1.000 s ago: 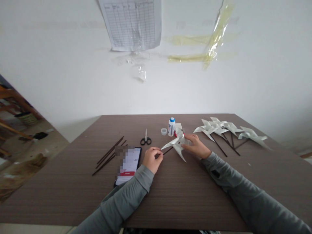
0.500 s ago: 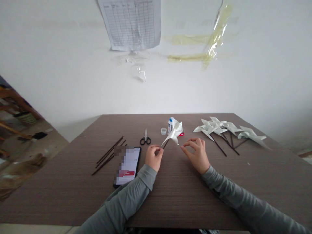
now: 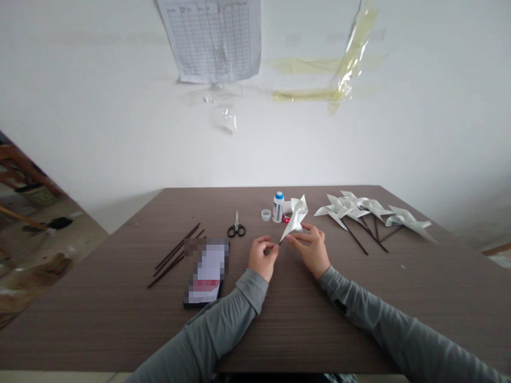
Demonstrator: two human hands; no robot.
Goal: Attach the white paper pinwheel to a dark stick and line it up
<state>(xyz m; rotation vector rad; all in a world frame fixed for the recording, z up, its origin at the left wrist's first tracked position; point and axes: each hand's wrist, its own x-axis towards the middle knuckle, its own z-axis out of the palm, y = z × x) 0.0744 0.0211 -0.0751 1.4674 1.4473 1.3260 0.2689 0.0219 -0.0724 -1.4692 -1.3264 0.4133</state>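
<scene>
"Brown is the bench; how are the hands occupied?"

"By the left hand's grip, something thin is pinched; whether the right hand's grip is closed on anything cannot be told."

"And the paper pinwheel?"

"It is held just beyond them, right of the bottle; its dark stick, pinched at left, is best kept still, without the paper being crushed."

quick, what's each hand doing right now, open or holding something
Left hand: closed, pinching the dark stick of a paper pinwheel.
Right hand: partly curled beside the pinwheel's blades; whether it grips them cannot be told.
</scene>
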